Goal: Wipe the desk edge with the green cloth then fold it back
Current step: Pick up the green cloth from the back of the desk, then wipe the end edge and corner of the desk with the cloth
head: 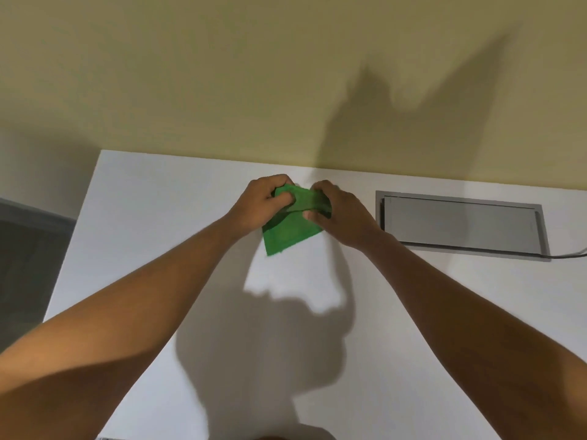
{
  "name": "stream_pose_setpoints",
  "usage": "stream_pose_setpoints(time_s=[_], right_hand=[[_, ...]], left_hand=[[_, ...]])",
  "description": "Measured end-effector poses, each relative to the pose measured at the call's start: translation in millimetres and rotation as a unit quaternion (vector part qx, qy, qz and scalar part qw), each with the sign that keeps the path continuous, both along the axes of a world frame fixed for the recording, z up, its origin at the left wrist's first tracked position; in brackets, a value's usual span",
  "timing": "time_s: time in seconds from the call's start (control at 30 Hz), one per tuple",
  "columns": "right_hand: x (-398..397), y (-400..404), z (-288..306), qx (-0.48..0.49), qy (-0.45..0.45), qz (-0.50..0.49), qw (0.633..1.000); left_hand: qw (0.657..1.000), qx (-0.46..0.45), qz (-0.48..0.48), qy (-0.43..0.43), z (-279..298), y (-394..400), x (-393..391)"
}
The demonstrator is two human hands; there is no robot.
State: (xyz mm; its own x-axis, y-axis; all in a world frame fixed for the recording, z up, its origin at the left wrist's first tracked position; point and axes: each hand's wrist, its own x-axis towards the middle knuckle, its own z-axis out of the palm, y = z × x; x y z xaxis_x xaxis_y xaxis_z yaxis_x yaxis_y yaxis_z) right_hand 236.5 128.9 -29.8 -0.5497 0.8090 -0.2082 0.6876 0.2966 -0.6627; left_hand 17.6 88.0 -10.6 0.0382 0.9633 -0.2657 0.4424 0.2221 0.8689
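A small green cloth (290, 231) lies on the white desk (158, 217) near the far edge by the wall. Its far part is lifted and bent over toward me, while the near corner rests flat on the desk. My left hand (262, 201) pinches the cloth's far left corner. My right hand (338, 211) grips the far right side, thumb on top of the fold. Both hands hide part of the cloth's far edge.
A grey rectangular cable hatch (460, 225) is set into the desk to the right of my right hand, with a dark cable (568, 255) leaving its near right corner. A yellow wall (254, 74) rises behind. The desk's left edge (74, 233) drops to a grey floor.
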Motion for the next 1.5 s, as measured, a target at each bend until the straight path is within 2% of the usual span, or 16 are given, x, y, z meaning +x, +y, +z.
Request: stream_pose_setpoints(time_s=[0.1, 0.2, 0.33, 0.4, 0.53, 0.67, 0.73, 0.83, 0.97, 1.1, 1.2, 1.27, 1.33, 1.43, 1.5], right_hand=[[-16.8, -13.4, 16.1, -0.058, 0.035, 0.015, 0.998], [-34.8, -31.3, 37.4, -0.122, 0.082, 0.011, 0.989], [-59.4, -65.3, 64.1, -0.221, 0.16, -0.02, 0.962], [-71.3, -83.2, 72.9, -0.242, 0.183, -0.047, 0.952], [-97.3, -116.1, 84.9, -0.287, 0.194, -0.079, 0.935], [-127.1, -149.8, 91.4, -0.423, 0.167, -0.067, 0.888], [-144.4, -167.4, 95.5, -0.449, 0.108, -0.023, 0.887], [-173.9, -194.5, 101.7, -0.407, 0.06, -0.001, 0.911], [-208.8, -222.7, 102.8, -0.372, 0.118, -0.005, 0.921], [-236.1, -239.2, 103.6, -0.332, 0.13, 0.03, 0.934], [-252.5, -243.1, 104.5, -0.294, 0.148, 0.032, 0.944], [-264.0, -241.7, 105.8, -0.267, 0.163, 0.026, 0.949], [-274.9, -239.7, 107.8, -0.233, 0.177, 0.023, 0.956], [-286.5, -238.0, 109.9, -0.185, 0.214, 0.018, 0.959], [-289.8, -239.6, 103.0, -0.131, 0.225, 0.023, 0.965]], left_hand=[[0.995, -0.026, 0.044, -0.09, 18.7, -20.0, -11.9], [0.966, -0.068, 0.117, -0.219, 30.5, -50.5, -35.0], [0.9, -0.265, 0.067, -0.339, 28.9, -111.3, -82.4], [0.872, -0.306, 0.046, -0.379, 23.6, -149.6, -105.1], [0.835, -0.266, 0.086, -0.475, 19.9, -226.3, -136.8], [0.81, -0.187, 0.195, -0.52, 25.8, -290.3, -149.4], [0.82, -0.172, 0.26, -0.481, 30.1, -313.6, -154.1], [0.851, -0.172, 0.302, -0.393, 38.6, -342.7, -166.5], [0.891, -0.156, 0.311, -0.293, 50.1, -370.6, -197.0], [0.939, -0.108, 0.299, -0.131, 62.2, -384.7, -234.6], [0.963, -0.067, 0.26, -0.007, 70.8, -382.9, -259.6], [0.965, -0.039, 0.245, 0.084, 75.7, -376.2, -271.6], [0.955, -0.003, 0.261, 0.138, 79.3, -368.5, -278.8], [0.933, 0.079, 0.29, 0.198, 79.0, -365.6, -280.6], [0.911, 0.146, 0.275, 0.27, 73.6, -369.0, -280.9]])
